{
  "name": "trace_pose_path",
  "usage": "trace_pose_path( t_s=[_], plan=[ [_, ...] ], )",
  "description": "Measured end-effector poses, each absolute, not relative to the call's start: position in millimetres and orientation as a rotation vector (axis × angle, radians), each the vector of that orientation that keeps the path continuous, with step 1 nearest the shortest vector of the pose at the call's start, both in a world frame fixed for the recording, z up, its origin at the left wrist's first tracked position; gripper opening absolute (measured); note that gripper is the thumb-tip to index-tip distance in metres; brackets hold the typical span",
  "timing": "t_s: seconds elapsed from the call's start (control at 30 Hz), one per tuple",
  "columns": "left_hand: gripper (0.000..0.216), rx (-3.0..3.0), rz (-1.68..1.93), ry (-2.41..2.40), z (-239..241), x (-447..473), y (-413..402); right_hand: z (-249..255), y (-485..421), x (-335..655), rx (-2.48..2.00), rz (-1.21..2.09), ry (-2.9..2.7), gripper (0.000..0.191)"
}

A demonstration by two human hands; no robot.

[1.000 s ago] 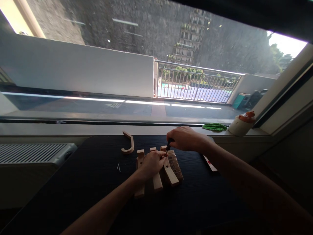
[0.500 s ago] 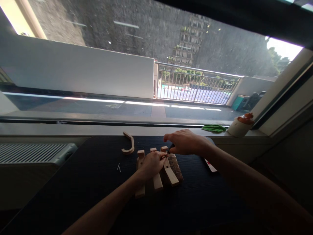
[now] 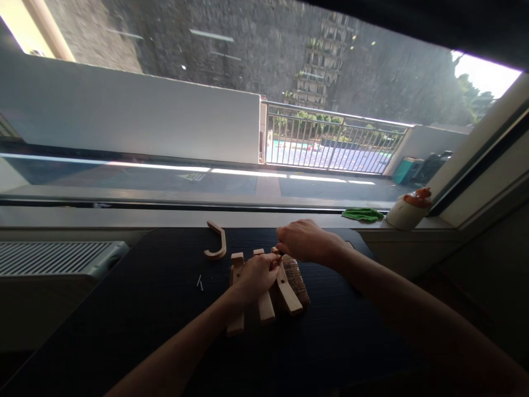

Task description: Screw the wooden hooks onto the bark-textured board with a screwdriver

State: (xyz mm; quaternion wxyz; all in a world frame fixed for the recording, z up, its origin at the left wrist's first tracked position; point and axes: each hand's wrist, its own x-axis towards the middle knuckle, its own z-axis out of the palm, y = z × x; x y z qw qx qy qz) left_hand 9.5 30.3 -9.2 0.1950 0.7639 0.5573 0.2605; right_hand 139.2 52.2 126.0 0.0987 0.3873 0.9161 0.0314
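My left hand (image 3: 259, 274) is closed, its fingertips pinched at the upper end of the right-hand wooden hook (image 3: 289, 295); what they pinch is too small to make out. My right hand (image 3: 303, 241) is curled around a short dark tool, seemingly a screwdriver (image 3: 282, 254), mostly hidden by the fingers, its tip by my left fingertips. Beneath the hooks is a rough, bark-like wooden board (image 3: 296, 278). A middle wooden hook (image 3: 266, 309) and a left wooden hook (image 3: 236, 324) lie alongside, partly covered by my left hand and forearm.
A loose J-shaped wooden hook (image 3: 223, 242) lies at the back left of the black table (image 3: 165, 292). Two small screws (image 3: 200, 283) rest nearby. On the windowsill (image 3: 248, 220) are a green cloth (image 3: 362, 214) and a pale pot (image 3: 407, 214). A radiator (image 3: 61, 262) stands left.
My right hand has turned and closed more around the dark tool, its forearm shifting slightly. My left hand stays at the hook's upper end. The view has tilted slightly.
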Motion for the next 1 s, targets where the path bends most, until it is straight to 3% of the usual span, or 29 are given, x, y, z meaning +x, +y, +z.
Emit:
trace_pose_path(
  t_s=[0.4, 0.6, 1.0],
  plan=[
    [0.024, 2.122, 0.728, 1.594, -7, 9, 29, 133, 51, 149, 1.094, 0.075, 2.771, 0.035],
    [0.025, 2.119, 0.742, 1.56, -11, 8, 30, 136, 52, 154, 1.054, 0.088, 2.777, 0.02],
    [0.022, 2.102, 0.719, 1.607, -7, 11, 28, 125, 52, 143, 1.183, 0.094, 2.684, 0.029]
  ],
)
